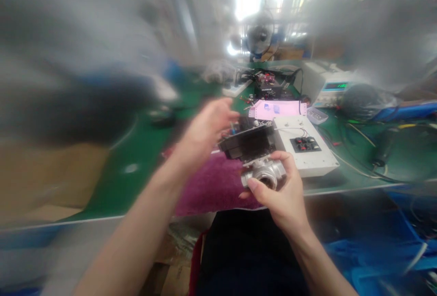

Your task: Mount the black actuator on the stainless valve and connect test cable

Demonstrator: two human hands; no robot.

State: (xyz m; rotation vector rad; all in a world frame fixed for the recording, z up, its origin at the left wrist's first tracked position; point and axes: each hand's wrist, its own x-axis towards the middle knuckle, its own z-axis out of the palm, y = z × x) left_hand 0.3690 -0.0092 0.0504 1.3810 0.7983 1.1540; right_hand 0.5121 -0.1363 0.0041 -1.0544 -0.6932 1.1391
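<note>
My right hand grips a silver metal valve body with a round threaded opening facing me. A black box-shaped actuator sits on top of the valve, tilted. My left hand is raised beside the black unit's left end, fingers curled toward its top, blurred by motion. Whether those fingers touch or hold anything is unclear. Both hands hover over a magenta cloth on the green bench.
A white box with red and black switches lies right of the valve. Behind it are a pink sheet, a black circuit device, a white meter with a lit display, cables and a fan. The left side is heavily blurred.
</note>
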